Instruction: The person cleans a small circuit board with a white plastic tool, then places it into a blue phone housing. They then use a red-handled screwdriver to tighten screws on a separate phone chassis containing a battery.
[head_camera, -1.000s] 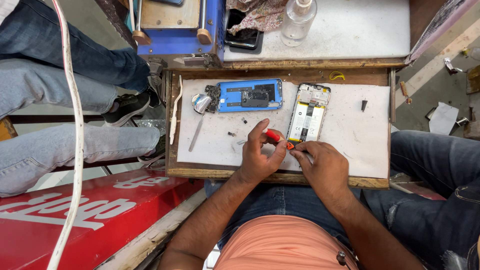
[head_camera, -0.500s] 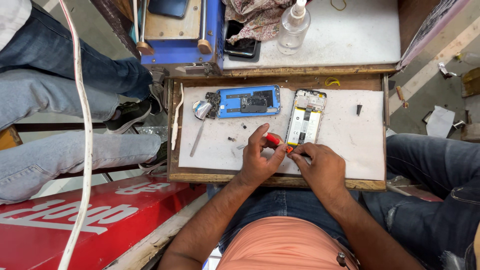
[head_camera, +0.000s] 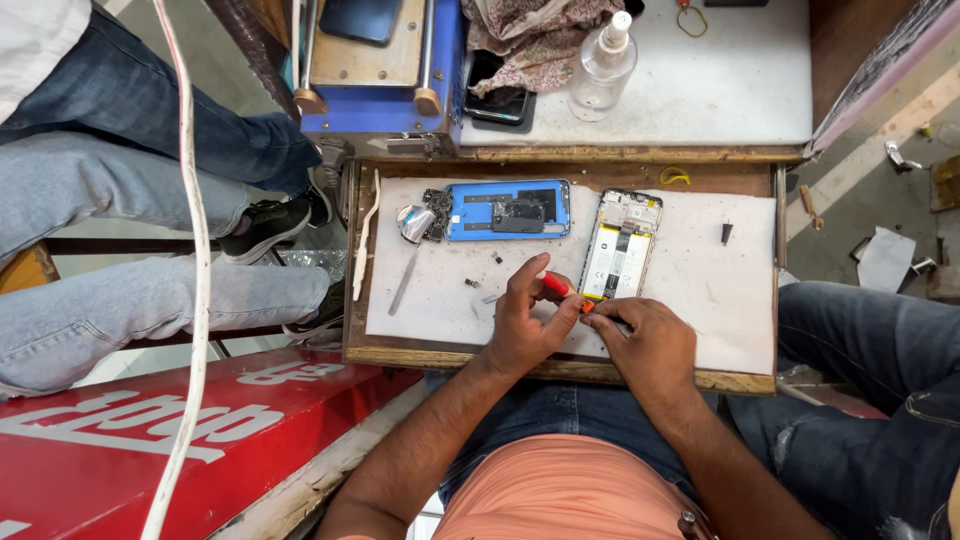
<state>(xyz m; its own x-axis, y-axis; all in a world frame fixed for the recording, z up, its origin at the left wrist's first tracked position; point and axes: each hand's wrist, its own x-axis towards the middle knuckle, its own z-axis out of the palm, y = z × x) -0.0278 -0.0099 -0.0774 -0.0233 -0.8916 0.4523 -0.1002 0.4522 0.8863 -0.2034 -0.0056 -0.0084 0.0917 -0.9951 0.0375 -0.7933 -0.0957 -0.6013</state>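
Observation:
My left hand (head_camera: 525, 322) grips a small screwdriver with a red handle (head_camera: 557, 287) over the grey work mat (head_camera: 690, 300). My right hand (head_camera: 645, 340) meets it at the tool's tip, fingers pinched together; whether a tiny part sits between them is hidden. Just above my hands lies an opened phone (head_camera: 622, 248) with its battery and inner frame showing. A blue phone back cover (head_camera: 508, 210) lies to the left of it.
Tweezers (head_camera: 405, 282), loose screws (head_camera: 473, 283) and a metal piece (head_camera: 414, 223) lie on the mat in a wooden tray (head_camera: 560, 368). Behind stand a spray bottle (head_camera: 604, 66), a cloth, a dark phone (head_camera: 500, 102) and a blue machine (head_camera: 380, 70). Another person's legs (head_camera: 130, 200) are at left.
Both hands stay together at the screwdriver below the opened phone. Only the camera view has shifted slightly.

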